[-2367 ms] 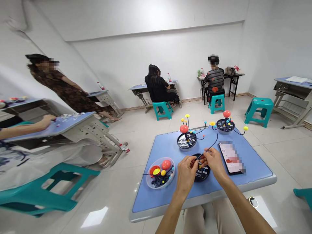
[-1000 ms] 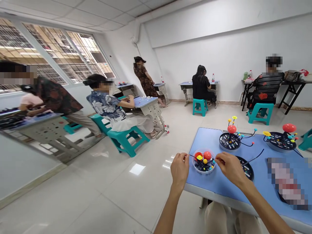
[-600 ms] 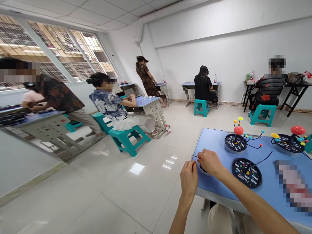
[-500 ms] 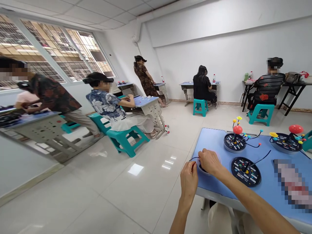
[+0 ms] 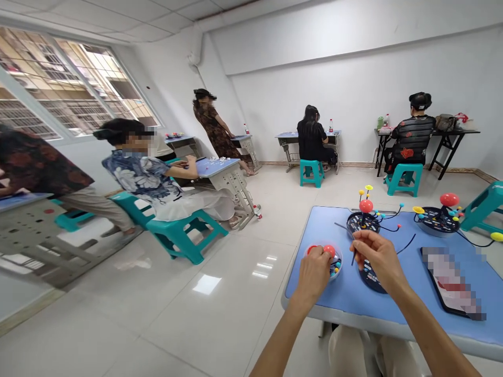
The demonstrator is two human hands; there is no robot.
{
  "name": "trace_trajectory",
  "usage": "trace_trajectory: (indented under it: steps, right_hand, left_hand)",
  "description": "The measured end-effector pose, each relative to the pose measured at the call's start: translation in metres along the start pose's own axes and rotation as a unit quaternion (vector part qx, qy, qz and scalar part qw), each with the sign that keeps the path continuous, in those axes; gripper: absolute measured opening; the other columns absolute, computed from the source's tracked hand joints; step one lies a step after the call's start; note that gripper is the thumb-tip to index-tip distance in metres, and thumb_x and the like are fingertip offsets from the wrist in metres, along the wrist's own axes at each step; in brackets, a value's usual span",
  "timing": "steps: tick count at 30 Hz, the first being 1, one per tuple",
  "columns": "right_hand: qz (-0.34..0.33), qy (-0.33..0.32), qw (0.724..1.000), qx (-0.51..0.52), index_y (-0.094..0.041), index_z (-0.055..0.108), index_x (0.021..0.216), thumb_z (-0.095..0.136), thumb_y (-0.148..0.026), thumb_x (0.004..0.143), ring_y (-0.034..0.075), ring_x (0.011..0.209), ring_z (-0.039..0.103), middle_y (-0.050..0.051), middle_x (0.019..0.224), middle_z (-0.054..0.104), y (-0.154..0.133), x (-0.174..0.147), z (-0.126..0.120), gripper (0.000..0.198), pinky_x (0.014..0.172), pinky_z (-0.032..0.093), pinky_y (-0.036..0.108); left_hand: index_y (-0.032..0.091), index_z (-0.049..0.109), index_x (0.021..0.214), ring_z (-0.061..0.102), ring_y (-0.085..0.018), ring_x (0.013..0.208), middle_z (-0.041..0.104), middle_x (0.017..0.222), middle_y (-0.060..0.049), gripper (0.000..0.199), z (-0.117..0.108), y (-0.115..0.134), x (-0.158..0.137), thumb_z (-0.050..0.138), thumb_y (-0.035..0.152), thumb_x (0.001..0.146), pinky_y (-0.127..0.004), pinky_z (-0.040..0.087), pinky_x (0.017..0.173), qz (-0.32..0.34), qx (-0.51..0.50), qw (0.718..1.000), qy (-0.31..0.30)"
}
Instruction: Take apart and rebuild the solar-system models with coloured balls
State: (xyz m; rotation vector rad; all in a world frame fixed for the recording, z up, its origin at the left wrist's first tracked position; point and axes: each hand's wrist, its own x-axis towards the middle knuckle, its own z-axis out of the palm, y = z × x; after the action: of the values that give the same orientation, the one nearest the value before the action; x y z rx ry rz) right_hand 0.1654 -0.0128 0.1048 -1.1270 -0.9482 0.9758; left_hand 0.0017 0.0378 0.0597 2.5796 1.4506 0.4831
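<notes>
My right hand [image 5: 377,256] pinches a thin black bent rod [image 5: 343,227] above the blue table. Beneath that hand lies a round black base [image 5: 371,277] printed with small coloured marks, partly covered by my fingers; a curved black rod [image 5: 406,244] rises from it. My left hand [image 5: 314,275] reaches over a clear plastic bowl [image 5: 341,262], its fingers closed by a red ball [image 5: 329,251]; what they grip is hidden. Small blue and yellow balls with black pieces lie in the bowl.
Two planet models with red balls, a nearer-left one [image 5: 366,206] and a right one [image 5: 449,199], stand along the table's far side. A phone [image 5: 451,283] lies at right. A teal stool [image 5: 485,207] stands beyond. Several people sit or stand at other desks.
My right hand has come out of the bowl and moved right with the black rod. My left hand has shifted from the bowl's left side to over it. The view has turned slightly right.
</notes>
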Motion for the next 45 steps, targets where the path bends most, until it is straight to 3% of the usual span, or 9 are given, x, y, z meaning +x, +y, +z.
trace_trajectory:
  steps: [8, 12, 15, 17, 20, 23, 28, 33, 45]
  right_hand:
    - [0.105, -0.026, 0.987, 0.118, -0.016, 0.071, 0.090, 0.085, -0.042, 0.061, 0.012, 0.049, 0.057, 0.001, 0.065, 0.065, 0.037, -0.068, -0.026, 0.041, 0.039, 0.047, 0.022]
    - [0.129, -0.033, 0.980, 0.148, -0.017, 0.072, 0.092, 0.085, -0.042, 0.062, 0.011, 0.049, 0.056, 0.000, 0.067, 0.064, 0.051, -0.091, -0.036, 0.041, 0.039, 0.046, 0.021]
    - [0.127, -0.017, 0.978, 0.165, -0.016, 0.072, 0.095, 0.086, -0.040, 0.061, 0.011, 0.050, 0.056, 0.002, 0.069, 0.064, 0.051, -0.097, -0.043, 0.044, 0.040, 0.046, 0.022]
    - [0.110, 0.002, 0.978, 0.177, -0.015, 0.072, 0.090, 0.085, -0.040, 0.063, 0.011, 0.051, 0.055, 0.003, 0.070, 0.064, 0.045, -0.096, -0.046, 0.039, 0.041, 0.045, 0.021]
    - [0.080, 0.018, 0.975, 0.206, -0.015, 0.069, 0.077, 0.082, -0.040, 0.068, 0.011, 0.054, 0.055, 0.004, 0.073, 0.064, 0.032, -0.090, -0.045, 0.030, 0.045, 0.046, 0.022]
    - [0.059, 0.018, 0.970, 0.237, -0.016, 0.066, 0.075, 0.078, -0.040, 0.073, 0.012, 0.059, 0.057, 0.004, 0.079, 0.064, 0.022, -0.084, -0.038, 0.027, 0.051, 0.049, 0.024]
    - [0.042, 0.030, 0.960, 0.275, -0.019, 0.065, 0.080, 0.076, -0.042, 0.077, 0.015, 0.066, 0.061, 0.003, 0.083, 0.065, 0.018, -0.083, -0.025, 0.026, 0.057, 0.051, 0.027]
    - [0.046, 0.049, 0.956, 0.286, -0.020, 0.064, 0.082, 0.076, -0.042, 0.077, 0.016, 0.067, 0.064, 0.002, 0.083, 0.066, 0.026, -0.087, -0.023, 0.025, 0.058, 0.052, 0.027]
    - [0.037, 0.050, 0.959, 0.275, -0.021, 0.067, 0.084, 0.078, -0.029, 0.075, 0.012, 0.064, 0.061, 0.000, 0.083, 0.067, 0.040, -0.091, -0.024, 0.016, 0.064, 0.052, 0.026]
  left_hand:
    - [0.014, 0.067, 0.080, 0.065, -0.028, 0.091, 0.068, 0.091, -0.015, 0.009, 0.013, 0.014, 0.028, 0.062, 0.009, 0.075, -0.034, 0.044, 0.076, 0.027, 0.064, 0.992, -0.100]
    - [0.016, 0.065, 0.072, 0.065, -0.022, 0.077, 0.067, 0.087, -0.012, 0.017, 0.004, 0.010, 0.033, 0.052, 0.009, 0.081, -0.032, 0.043, 0.070, 0.016, 0.064, 0.994, -0.091]
    - [0.018, 0.064, 0.072, 0.061, -0.016, 0.068, 0.065, 0.080, -0.006, 0.019, -0.010, 0.010, 0.033, 0.050, 0.020, 0.085, -0.028, 0.044, 0.065, -0.018, -0.094, 0.995, -0.023]
    - [0.018, 0.063, 0.073, 0.055, -0.013, 0.057, 0.061, 0.066, 0.000, 0.016, -0.020, 0.015, 0.027, 0.057, 0.030, 0.081, -0.025, 0.044, 0.056, -0.082, -0.321, 0.943, 0.025]
    - [0.015, 0.062, 0.073, 0.052, -0.010, 0.051, 0.061, 0.063, 0.001, 0.026, -0.030, 0.030, 0.011, 0.071, 0.040, 0.071, -0.021, 0.041, 0.046, -0.159, -0.600, 0.782, 0.047]
    - [0.013, 0.065, 0.076, 0.055, -0.008, 0.056, 0.064, 0.072, -0.001, 0.031, -0.033, 0.050, -0.009, 0.082, 0.035, 0.062, -0.019, 0.044, 0.048, -0.198, -0.728, 0.655, 0.043]
    - [0.010, 0.071, 0.083, 0.059, -0.008, 0.059, 0.065, 0.073, -0.002, 0.036, -0.025, 0.072, -0.038, 0.088, 0.028, 0.057, -0.019, 0.051, 0.055, -0.248, -0.794, 0.555, 0.025]
    - [0.012, 0.071, 0.075, 0.063, -0.011, 0.062, 0.069, 0.078, -0.004, 0.035, -0.011, 0.080, -0.056, 0.090, 0.033, 0.054, -0.022, 0.055, 0.057, -0.259, -0.789, 0.550, 0.083]
    - [0.016, 0.069, 0.092, 0.068, -0.016, 0.065, 0.071, 0.079, -0.004, 0.032, 0.000, 0.090, -0.075, 0.079, 0.036, 0.069, -0.031, 0.059, 0.067, -0.229, -0.725, 0.633, 0.144]
